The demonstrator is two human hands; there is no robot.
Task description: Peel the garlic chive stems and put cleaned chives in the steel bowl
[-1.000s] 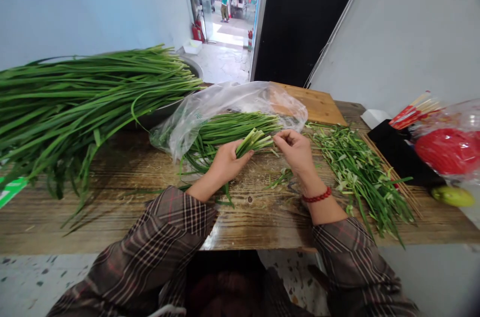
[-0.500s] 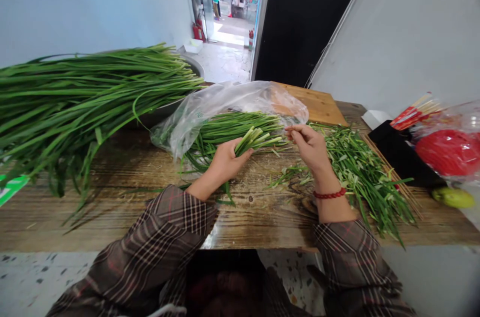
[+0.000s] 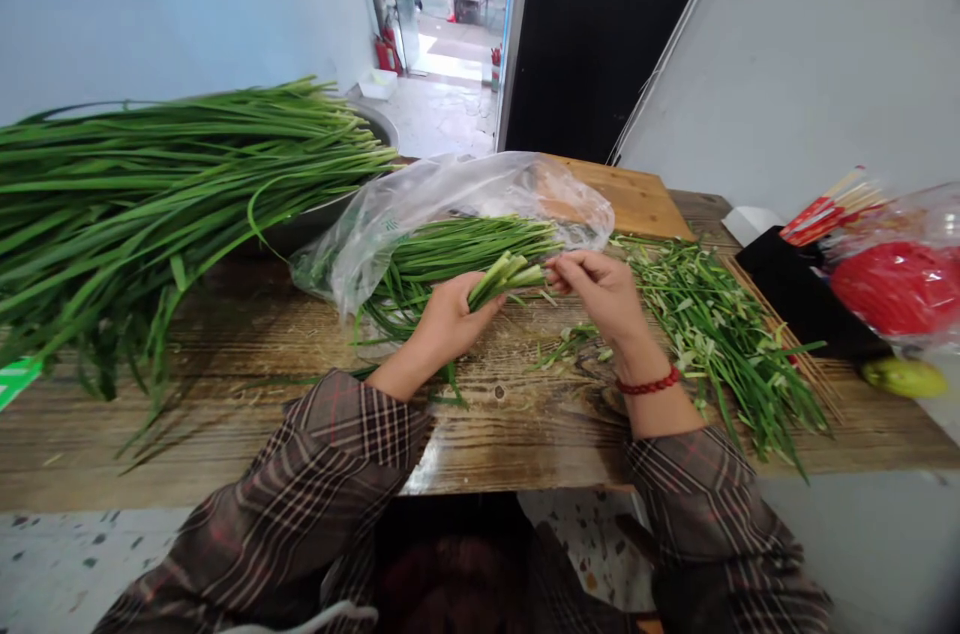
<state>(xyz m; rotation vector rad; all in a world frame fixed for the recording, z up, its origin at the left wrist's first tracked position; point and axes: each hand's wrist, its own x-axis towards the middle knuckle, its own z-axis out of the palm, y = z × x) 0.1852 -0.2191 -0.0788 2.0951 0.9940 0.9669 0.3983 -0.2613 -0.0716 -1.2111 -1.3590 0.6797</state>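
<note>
My left hand (image 3: 450,319) is closed around a small bunch of garlic chives (image 3: 495,284), its pale cut ends pointing right. Pinched fingertips of my right hand (image 3: 596,289) meet the end of one stem of this bunch; the exact contact is small and partly hidden. Just behind lies a larger heap of garlic chives (image 3: 480,244), partly inside a clear plastic bag (image 3: 442,184). To the right of my right hand are loose trimmed leaves and scraps (image 3: 697,324), spread over the wooden table (image 3: 517,434).
At left, a big pile of long garlic chives (image 3: 187,164) rests on a metal basin (image 3: 379,122). A wooden board (image 3: 630,199) lies at the back. On the right are a black holder (image 3: 806,299) with wrapped chopsticks (image 3: 825,209), a red bagged bundle (image 3: 896,289) and a yellow-green object (image 3: 904,376).
My right hand has moved left, its pinched fingertips coming from beside the bunch to the stem ends. My left hand keeps its hold on the chives. The view has shifted slightly.
</note>
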